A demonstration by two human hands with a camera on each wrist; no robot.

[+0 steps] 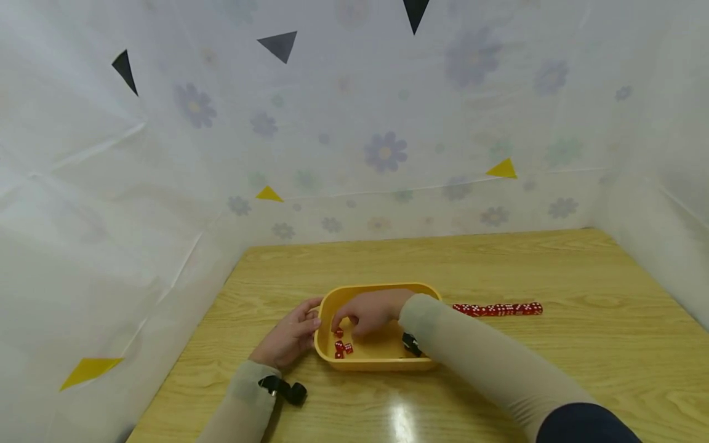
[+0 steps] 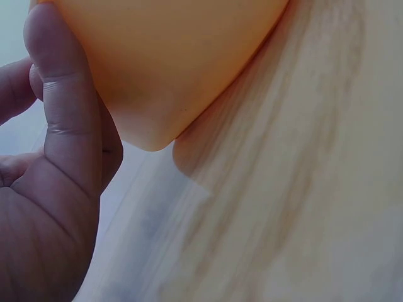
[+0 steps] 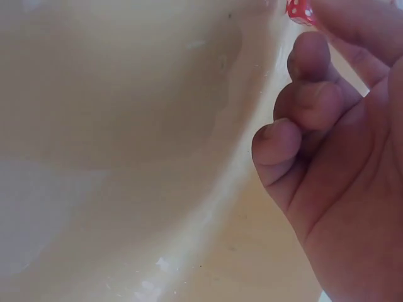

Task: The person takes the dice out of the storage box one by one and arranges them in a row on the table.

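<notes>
Right hand (image 1: pixel 368 314) pinching die (image 1: pixel 338 332), inside tub (image 1: pixel 382 364)

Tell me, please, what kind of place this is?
Probably a small screened-off recording booth, not a home. A wooden table is enclosed on three sides by white flowered sheeting with paper triangles stuck on it. A yellow tub and a row of red dice sit on it.
</notes>
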